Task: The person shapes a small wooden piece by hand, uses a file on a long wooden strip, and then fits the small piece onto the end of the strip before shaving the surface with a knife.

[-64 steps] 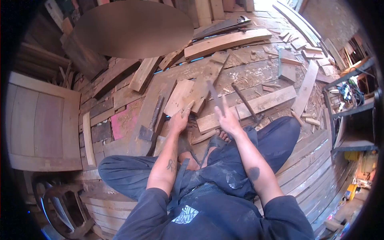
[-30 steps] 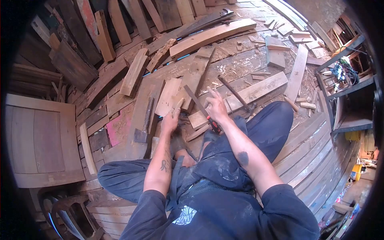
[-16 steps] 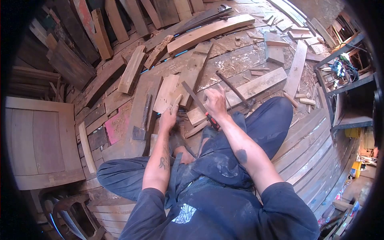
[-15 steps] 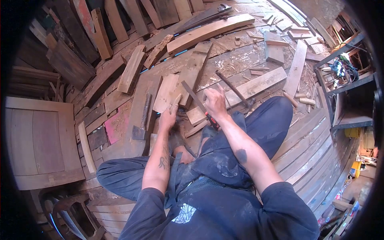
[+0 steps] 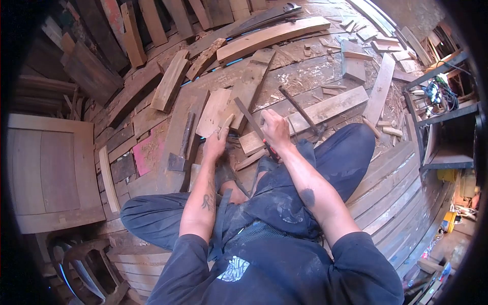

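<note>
My left hand (image 5: 215, 144) is closed on a small pale wooden piece (image 5: 228, 122) that points up and away from me. Just past it lies a flat light wood block (image 5: 213, 113). My right hand (image 5: 275, 128) has its fingers curled in, and I cannot tell what they hold. Beside and partly beneath that hand runs a flat file (image 5: 248, 115), its red and black handle near my wrist. Behind the file, a light board (image 5: 325, 113) lies slanting across the floor. A hammer (image 5: 300, 109) rests over this board, right of my right hand.
A hatchet (image 5: 177, 161) leans by a dark plank left of my left hand. Long timbers (image 5: 272, 38) and offcuts lie among shavings ahead. A panelled wooden door (image 5: 58, 173) is at the left, a metal-framed shelf (image 5: 447, 114) at the right. My bent knees flank the work.
The view has shifted slightly. My right hand's fingers have drawn in, and the hand sits a little further from the file blade. My left hand still holds the wooden piece.
</note>
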Available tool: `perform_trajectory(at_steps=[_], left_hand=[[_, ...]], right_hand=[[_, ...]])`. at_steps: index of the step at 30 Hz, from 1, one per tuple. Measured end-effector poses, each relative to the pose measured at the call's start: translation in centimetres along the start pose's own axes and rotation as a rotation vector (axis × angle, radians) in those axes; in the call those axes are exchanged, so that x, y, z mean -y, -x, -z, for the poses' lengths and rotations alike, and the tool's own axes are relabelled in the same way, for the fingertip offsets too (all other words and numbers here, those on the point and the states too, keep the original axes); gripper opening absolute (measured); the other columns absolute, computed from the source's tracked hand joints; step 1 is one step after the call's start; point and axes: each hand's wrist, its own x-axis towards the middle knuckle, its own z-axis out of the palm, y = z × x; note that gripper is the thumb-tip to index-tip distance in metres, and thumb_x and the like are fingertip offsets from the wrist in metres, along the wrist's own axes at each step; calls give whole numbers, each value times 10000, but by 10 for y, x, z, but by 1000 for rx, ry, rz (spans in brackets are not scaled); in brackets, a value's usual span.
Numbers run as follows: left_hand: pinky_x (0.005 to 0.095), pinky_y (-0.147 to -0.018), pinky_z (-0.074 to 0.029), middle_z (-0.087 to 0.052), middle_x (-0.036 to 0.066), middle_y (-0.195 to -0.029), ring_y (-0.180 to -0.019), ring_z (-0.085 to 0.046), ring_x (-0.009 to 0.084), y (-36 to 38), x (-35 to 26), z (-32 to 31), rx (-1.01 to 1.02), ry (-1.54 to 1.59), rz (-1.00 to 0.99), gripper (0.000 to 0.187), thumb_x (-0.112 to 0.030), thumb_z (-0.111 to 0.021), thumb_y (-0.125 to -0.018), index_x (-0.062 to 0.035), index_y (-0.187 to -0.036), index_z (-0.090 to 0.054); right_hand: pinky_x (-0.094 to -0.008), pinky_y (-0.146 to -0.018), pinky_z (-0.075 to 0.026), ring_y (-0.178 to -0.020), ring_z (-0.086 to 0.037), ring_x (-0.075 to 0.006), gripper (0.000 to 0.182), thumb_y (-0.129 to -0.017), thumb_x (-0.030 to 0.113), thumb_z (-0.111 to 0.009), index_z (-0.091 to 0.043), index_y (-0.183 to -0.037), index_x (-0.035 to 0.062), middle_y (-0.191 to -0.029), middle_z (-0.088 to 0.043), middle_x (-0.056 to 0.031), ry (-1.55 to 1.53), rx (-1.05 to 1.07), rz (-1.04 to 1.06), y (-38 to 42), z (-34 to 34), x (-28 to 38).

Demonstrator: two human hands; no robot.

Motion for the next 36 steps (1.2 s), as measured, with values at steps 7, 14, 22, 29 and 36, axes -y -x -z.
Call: perform_trajectory(at_steps=[7,14,22,29,36], left_hand=[[495,-1080,-452,-635,343,-1293,-1271,-590,461,1,-5,5,27,8,36,867,-719,-435,-992,45,-1360,-610],[506,-1070,-456,-643,321,-1297,-1260,-601,444,3,-6,5,26,12,32,835,-716,-418,-998,5,-1368,-620],[473,-1111,-434,-614,330,-1346,-1321,-567,433,0,-5,6,62,28,44,860,-710,-445,-991,33,-1396,-595],[497,-1079,-456,-638,321,-1306,-1274,-591,448,1,0,2,-3,29,28,835,-703,-438,-995,20,-1373,-616],[470,-1111,-436,-611,333,-1350,-1316,-570,439,4,-8,10,27,56,32,854,-698,-481,-986,44,-1393,-593]], right_hand=[[-492,-859,-514,-988,-631,-385,266,-922,21,-517,-629,-1150,99,-993,-649,-167,-20,-82,10,-5,6,5],[-500,-1104,-394,-1271,-511,-416,638,-968,26,-553,-358,-1569,113,-1355,-534,-223,-99,17,-29,-6,1,0],[-513,-1072,-431,-1231,-534,-440,668,-1002,166,-609,-323,-1606,169,-1297,-539,-248,-118,3,-28,-6,-4,4],[-508,-1083,-437,-1253,-533,-446,696,-1006,219,-627,-304,-1622,194,-1338,-522,-261,-155,71,-88,-5,-3,2],[-502,-1124,-420,-1343,-494,-444,702,-1018,239,-620,-283,-1634,231,-1424,-479,-258,-201,91,-158,-4,-4,3]])
